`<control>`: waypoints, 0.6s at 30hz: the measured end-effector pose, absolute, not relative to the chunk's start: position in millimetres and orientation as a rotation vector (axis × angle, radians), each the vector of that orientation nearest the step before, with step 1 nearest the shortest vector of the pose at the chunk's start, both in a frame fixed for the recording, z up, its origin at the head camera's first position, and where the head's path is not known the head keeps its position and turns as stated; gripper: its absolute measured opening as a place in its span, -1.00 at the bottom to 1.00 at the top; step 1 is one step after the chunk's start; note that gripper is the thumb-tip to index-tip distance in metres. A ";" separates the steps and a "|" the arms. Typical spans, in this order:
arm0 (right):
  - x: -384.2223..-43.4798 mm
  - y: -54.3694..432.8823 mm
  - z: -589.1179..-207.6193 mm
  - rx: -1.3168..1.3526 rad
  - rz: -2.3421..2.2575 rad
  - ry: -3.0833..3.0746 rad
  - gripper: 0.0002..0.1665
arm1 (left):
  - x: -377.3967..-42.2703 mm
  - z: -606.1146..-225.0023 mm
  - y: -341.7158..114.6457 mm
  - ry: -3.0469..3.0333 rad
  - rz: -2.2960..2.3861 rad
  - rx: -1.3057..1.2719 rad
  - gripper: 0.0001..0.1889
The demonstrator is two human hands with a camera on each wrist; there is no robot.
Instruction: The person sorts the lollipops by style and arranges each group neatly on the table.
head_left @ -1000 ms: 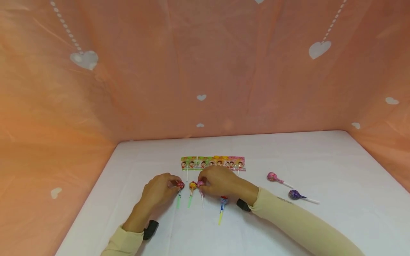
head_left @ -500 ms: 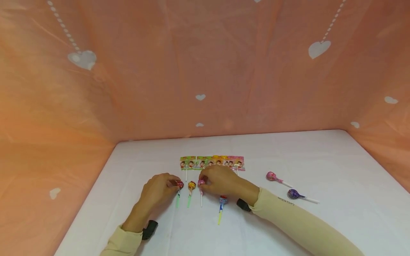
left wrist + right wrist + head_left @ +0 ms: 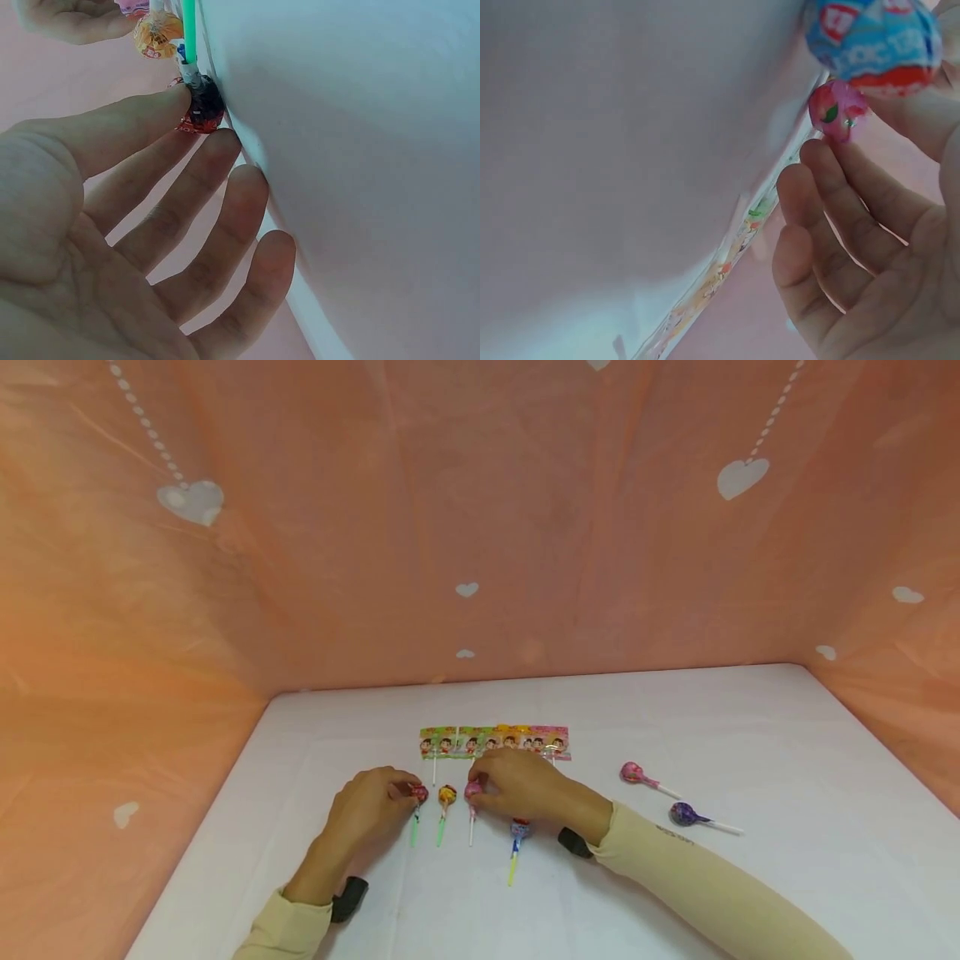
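My left hand (image 3: 367,807) pinches the round head of a red lollipop (image 3: 204,105) with a green stick, between thumb and fingers. The pink lollipop (image 3: 836,109), on a white stick, has its head between the thumb and fingers of my right hand (image 3: 517,785). Between the two hands lies a yellow lollipop (image 3: 447,794) with a green stick, roughly parallel to them. A blue lollipop (image 3: 519,830) with a yellow stick lies just below my right hand, its red-tipped head close to the palm side.
Behind the hands runs a row of flat, green-to-pink wrapped lollipops (image 3: 457,742), partly covered by my right hand. Farther right on the white table (image 3: 750,735) lie another pink lollipop (image 3: 632,772) and a purple lollipop (image 3: 684,814). Peach cloth (image 3: 525,527) with hearts hangs around the table.
My right hand has shifted the pink lollipop slightly right, widening its gap from the yellow one. My left hand stays on the red lollipop. The head view has drifted a little.
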State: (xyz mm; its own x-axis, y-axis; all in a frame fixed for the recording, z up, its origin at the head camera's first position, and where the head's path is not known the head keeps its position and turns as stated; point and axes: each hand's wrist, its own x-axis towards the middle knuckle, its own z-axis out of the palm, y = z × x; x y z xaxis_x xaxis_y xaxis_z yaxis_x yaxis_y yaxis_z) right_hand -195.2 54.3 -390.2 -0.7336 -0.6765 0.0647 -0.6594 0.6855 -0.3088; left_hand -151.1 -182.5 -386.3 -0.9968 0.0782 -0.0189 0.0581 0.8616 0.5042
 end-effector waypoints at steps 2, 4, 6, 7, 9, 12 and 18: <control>-194.8 56.1 -389.3 -1.110 -0.471 2.842 -0.68 | -151.1 -386.5 -182.8 2.994 0.807 0.109 -0.78; -194.1 58.8 -388.2 -1.100 -0.463 2.853 -0.65 | -150.9 -386.4 -183.1 2.992 0.807 0.109 -0.78; -192.3 63.1 -385.8 -1.084 -0.474 2.858 -0.64 | -150.9 -386.6 -183.3 2.991 0.804 0.108 -0.79; -191.3 65.7 -384.4 -1.076 -0.488 2.860 -0.64 | -150.9 -386.7 -183.4 2.991 0.803 0.108 -0.79; -188.8 71.5 -381.9 -1.062 -0.517 2.866 -0.65 | -150.9 -386.8 -183.5 2.992 0.802 0.104 -0.78; -184.3 82.4 -379.5 -1.049 -0.537 2.885 -0.66 | -150.9 -387.1 -183.2 2.999 0.795 0.104 -0.78; -172.4 107.9 -380.2 -1.058 -0.526 2.924 -0.69 | -150.9 -387.9 -182.1 3.003 0.796 0.110 -0.79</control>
